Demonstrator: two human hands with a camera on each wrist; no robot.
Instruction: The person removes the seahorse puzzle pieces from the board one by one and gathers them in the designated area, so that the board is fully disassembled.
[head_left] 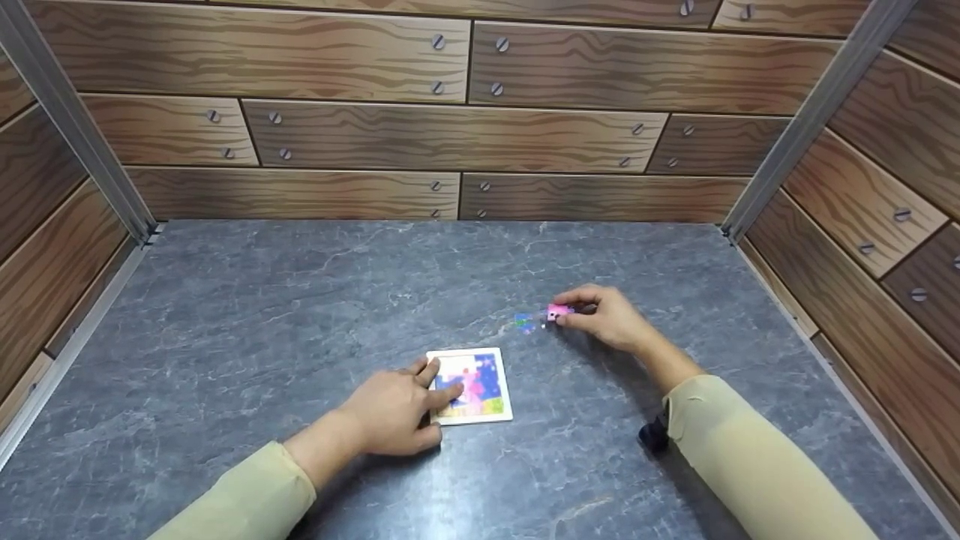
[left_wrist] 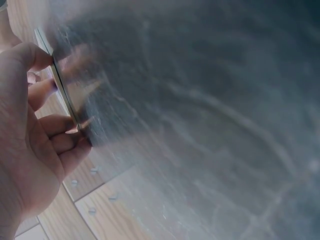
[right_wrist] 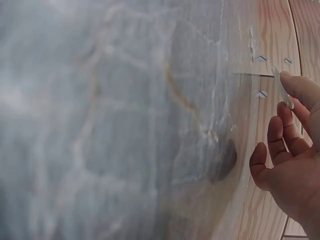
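A square jigsaw puzzle (head_left: 491, 379) with a white border and a colourful picture lies flat on the table. My left hand (head_left: 394, 412) rests at its left side, the index finger reaching onto the picture while the thumb and other fingers touch around the edge. In the left wrist view the puzzle board (left_wrist: 64, 90) shows edge-on against the fingertips. Farther back and to the right, my right hand (head_left: 609, 319) pinches a small pink puzzle piece (head_left: 557, 312) between thumb and fingers. The right wrist view shows that piece (right_wrist: 284, 90) only as a thin edge.
Small blue and green loose pieces (head_left: 524, 323) lie on the grey marbled table (head_left: 300, 300) just left of the right hand. Wood-patterned walls (head_left: 450, 135) stand at the back and both sides, with metal posts (head_left: 806, 112) at the corners.
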